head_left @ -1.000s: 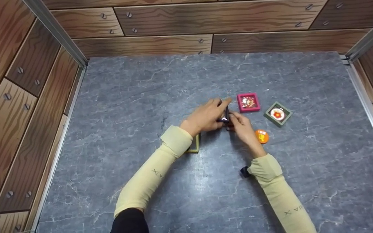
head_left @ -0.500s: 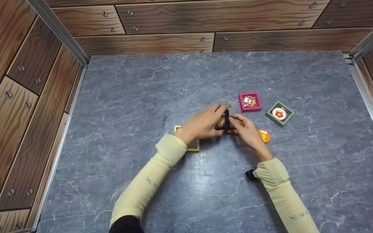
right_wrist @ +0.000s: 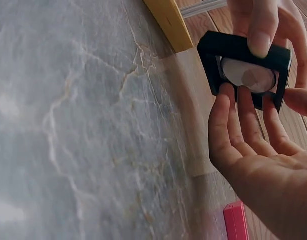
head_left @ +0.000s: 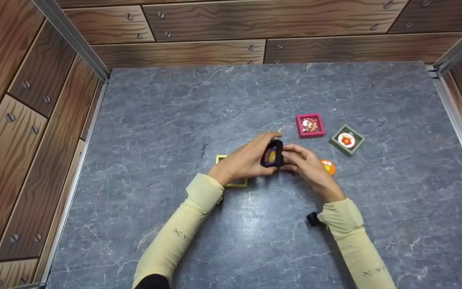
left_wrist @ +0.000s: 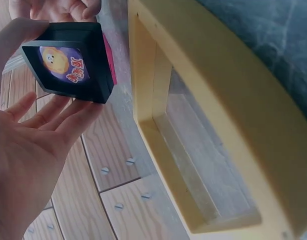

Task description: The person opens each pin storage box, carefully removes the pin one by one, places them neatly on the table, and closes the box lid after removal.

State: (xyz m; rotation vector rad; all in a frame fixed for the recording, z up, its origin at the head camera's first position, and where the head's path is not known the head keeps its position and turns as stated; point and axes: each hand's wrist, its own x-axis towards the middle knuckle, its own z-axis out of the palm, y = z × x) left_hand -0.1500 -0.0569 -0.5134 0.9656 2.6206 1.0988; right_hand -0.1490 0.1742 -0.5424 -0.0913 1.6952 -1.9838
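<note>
A small black display frame (head_left: 280, 154) is held tilted between the two hands, above the table. Through its window shows a round purple badge (left_wrist: 63, 64) with a yellow cartoon figure and lettering. The left hand (head_left: 244, 160) grips the frame by its edges, thumb on one side and fingers on the opposite side. At the back of the frame is the right hand (head_left: 310, 167). Its fingertips (right_wrist: 246, 95) hold the lower edge and touch the window by the badge's pale back, with the thumb at a corner.
A yellow frame (head_left: 237, 186) lies on the table, partly under the left forearm. To the right are a pink frame (head_left: 310, 135) and a green frame (head_left: 337, 148), each with a badge. An orange round badge (head_left: 329, 166) lies beside the right hand. Wood-patterned walls (head_left: 215, 24) enclose the table.
Both hands have drawn the black display frame nearer the person. It has tilted, so its purple badge now shows more fully. The other frames have stayed put.
</note>
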